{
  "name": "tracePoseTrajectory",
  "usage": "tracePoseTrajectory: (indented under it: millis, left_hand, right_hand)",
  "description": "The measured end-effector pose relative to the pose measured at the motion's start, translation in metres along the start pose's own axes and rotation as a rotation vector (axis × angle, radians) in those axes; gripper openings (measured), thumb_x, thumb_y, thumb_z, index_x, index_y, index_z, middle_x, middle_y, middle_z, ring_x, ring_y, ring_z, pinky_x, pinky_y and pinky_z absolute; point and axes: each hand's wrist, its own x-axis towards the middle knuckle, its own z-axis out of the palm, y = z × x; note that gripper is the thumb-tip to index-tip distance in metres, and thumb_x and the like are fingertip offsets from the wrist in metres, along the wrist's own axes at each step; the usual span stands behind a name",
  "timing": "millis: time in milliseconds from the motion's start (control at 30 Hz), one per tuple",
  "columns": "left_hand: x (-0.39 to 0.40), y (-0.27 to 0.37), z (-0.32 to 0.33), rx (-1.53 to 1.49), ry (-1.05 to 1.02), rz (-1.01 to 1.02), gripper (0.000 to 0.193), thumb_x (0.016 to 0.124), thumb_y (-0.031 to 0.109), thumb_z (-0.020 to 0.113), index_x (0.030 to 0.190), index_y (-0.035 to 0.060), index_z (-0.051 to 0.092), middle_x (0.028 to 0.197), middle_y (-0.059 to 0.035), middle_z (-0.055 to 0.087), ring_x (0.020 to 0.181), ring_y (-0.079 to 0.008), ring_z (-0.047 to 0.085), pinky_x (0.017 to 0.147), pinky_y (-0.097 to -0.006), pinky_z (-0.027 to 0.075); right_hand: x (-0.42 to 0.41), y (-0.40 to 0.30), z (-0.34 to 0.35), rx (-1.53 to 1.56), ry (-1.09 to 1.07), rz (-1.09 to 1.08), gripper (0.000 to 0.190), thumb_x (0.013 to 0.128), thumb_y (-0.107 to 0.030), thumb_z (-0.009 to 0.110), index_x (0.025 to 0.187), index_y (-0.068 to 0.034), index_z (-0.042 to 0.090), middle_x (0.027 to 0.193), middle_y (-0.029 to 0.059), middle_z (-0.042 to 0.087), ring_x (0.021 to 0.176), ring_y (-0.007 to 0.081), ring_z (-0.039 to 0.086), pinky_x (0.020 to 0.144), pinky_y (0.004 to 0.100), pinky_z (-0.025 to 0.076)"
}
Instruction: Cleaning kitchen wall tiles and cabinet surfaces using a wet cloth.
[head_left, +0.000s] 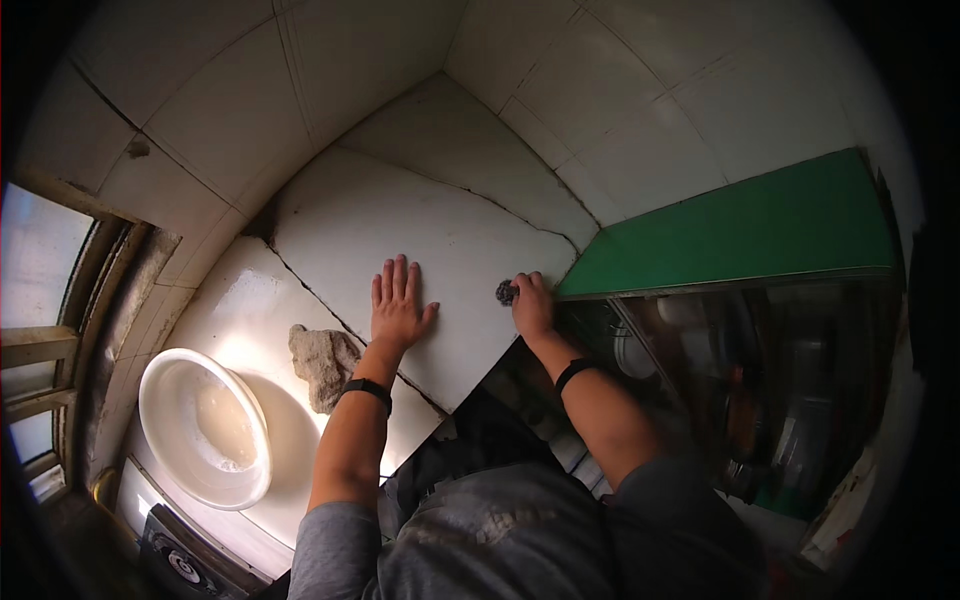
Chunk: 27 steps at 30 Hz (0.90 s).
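My left hand lies flat on the white tiled countertop, palm down with the fingers spread and nothing in it. Near the counter's right edge, my right hand grips a dark grey scouring pad, which looks like metal mesh and rests against the tile. A crumpled brown cloth lies beside my left forearm, across a dark joint between tiles. Further left stands a white plastic basin with cloudy, sudsy water inside.
A gas stove sits at the lower left, below a window. Tiled walls meet at the far corner. On the right, a green-topped shelf adjoins the counter, with jars and containers behind its front.
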Motion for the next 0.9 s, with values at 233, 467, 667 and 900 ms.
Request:
tracePoseTrajectory:
  millis: [233,467,667,900]
  left_hand:
    - [0.003,0.011,0.001,-0.089,0.063,0.035,0.079,0.085,0.036,0.065,0.152,0.008,0.032,0.161,-0.0164,0.022,0.15,-0.0368,0.016,0.121,-0.0508,0.014]
    - [0.02,0.115,0.015,-0.295,0.047,0.232,0.068,0.082,0.023,0.07,0.145,0.0155,0.044,0.143,-0.0167,0.041,0.121,-0.0384,0.049,0.101,-0.0458,0.046]
    - [0.057,0.192,0.059,-0.319,0.163,0.252,0.059,0.082,0.024,0.069,0.137,0.0136,0.05,0.136,-0.0189,0.046,0.112,-0.0402,0.053,0.097,-0.0455,0.048]
    - [0.038,0.193,0.075,-0.361,-0.039,0.257,0.043,0.085,0.013,0.06,0.128,0.0074,0.053,0.132,-0.0115,0.052,0.111,-0.0366,0.055,0.097,-0.0434,0.05]
  right_hand:
    - [0.002,0.0,-0.022,0.238,0.157,0.095,0.054,0.08,-0.002,0.071,0.13,-0.008,0.053,0.126,0.0176,0.053,0.114,0.0369,0.057,0.093,0.0415,0.051]
    - [0.011,0.003,-0.043,0.587,0.154,0.191,0.05,0.084,-0.001,0.063,0.131,0.0,0.046,0.13,0.0229,0.048,0.124,0.0404,0.047,0.104,0.0462,0.042]
    - [0.065,0.008,-0.083,0.542,0.235,-0.032,0.037,0.086,-0.001,0.058,0.122,0.001,0.051,0.124,0.0228,0.051,0.12,0.0401,0.048,0.104,0.047,0.04]
    - [0.095,0.003,-0.088,0.744,0.132,0.068,0.034,0.09,-0.006,0.055,0.123,-0.002,0.053,0.126,0.0215,0.048,0.114,0.0345,0.054,0.1,0.0432,0.045]
